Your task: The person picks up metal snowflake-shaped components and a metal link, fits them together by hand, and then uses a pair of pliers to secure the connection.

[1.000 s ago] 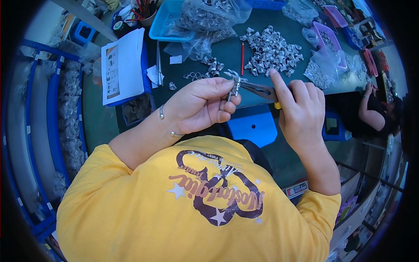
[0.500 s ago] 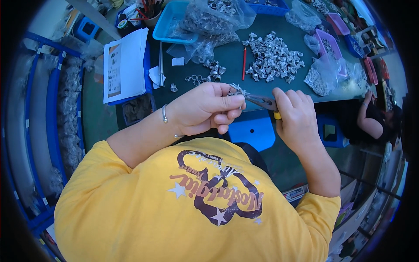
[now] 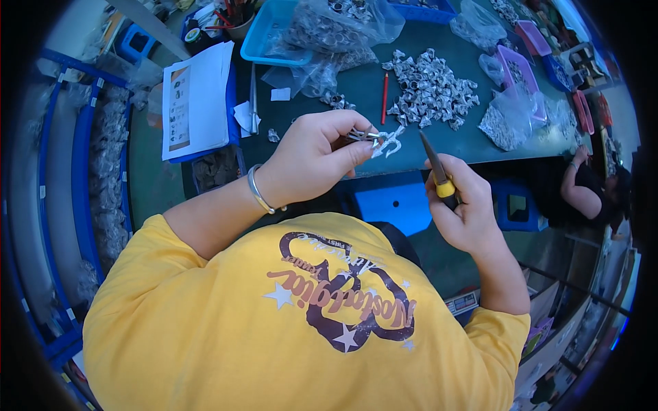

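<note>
My left hand is above the near edge of the bench, thumb and fingers pinched on a silvery branched metal piece. Thin prongs of it stick out to the right past my fingertips; the rest is hidden in the grip. My right hand is wrapped round pliers with yellow and black handles. Their dark jaws point up and lie close together, apart from the metal piece. Beyond the hands, a heap of small silvery metal parts lies on the green bench.
A red pencil lies left of the heap. Farther back, a bag of metal parts leans on a light-blue tray. White sheets are at left, pink trays at right. A blue stool is below; another person sits at far right.
The pliers have come away from the metal piece and swung to point upward as my right hand moved down. My left hand has turned, and the piece's prongs now show farther to the right.
</note>
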A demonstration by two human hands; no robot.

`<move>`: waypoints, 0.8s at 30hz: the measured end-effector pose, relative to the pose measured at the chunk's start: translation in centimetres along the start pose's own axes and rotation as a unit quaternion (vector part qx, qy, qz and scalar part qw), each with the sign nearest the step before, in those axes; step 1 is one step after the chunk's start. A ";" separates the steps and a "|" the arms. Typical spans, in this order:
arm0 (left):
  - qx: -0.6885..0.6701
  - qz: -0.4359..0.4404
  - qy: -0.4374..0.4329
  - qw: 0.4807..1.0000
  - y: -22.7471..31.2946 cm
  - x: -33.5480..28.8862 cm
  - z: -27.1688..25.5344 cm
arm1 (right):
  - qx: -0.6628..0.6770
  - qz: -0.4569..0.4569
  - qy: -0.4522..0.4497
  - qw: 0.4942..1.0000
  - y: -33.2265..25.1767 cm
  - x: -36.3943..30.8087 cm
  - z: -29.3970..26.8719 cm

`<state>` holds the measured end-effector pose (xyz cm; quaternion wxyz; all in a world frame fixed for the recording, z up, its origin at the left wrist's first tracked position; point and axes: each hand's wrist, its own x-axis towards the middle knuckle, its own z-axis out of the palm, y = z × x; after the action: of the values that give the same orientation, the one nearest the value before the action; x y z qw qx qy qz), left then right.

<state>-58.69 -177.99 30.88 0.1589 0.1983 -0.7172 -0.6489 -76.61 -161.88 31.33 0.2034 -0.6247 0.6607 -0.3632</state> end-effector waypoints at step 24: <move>0.275 0.277 -0.019 0.920 -0.5 -0.4 0.0 | -0.389 -0.109 0.029 0.914 -2.7 1.2 -2.1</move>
<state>-58.35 -177.81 30.39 0.2583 0.0153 -0.8964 -0.3599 -76.42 -162.50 34.93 -0.1156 -0.7113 0.6835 -0.1158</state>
